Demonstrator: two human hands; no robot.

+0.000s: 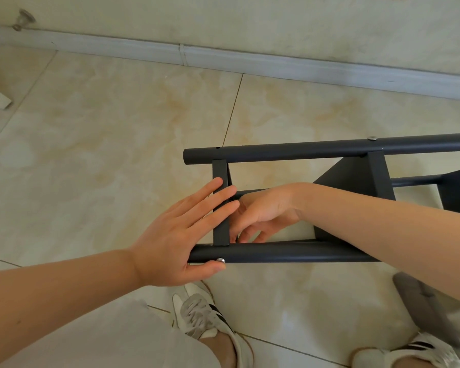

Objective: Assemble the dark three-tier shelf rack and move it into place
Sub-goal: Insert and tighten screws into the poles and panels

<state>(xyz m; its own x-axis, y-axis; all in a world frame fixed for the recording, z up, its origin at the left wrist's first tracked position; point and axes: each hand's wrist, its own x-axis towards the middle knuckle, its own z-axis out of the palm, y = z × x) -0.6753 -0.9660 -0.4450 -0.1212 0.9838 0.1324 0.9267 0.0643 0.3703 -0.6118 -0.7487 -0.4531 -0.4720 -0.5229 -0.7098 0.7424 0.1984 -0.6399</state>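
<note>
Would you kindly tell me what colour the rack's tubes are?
Dark grey with a matte finish; the rack shows best in the head view.

You look to be in a room of a home. The floor (117, 155) is glossy beige marble-look tile with thin grout lines. It meets a cream wall (250, 19) along a white skirting board (276, 63). A metal door stop (23, 19) juts out just above the skirting, top left. You wear laced casual sneakers (205, 320), and the dark shelf rack (303, 150) lies straight on the tiles.
</note>
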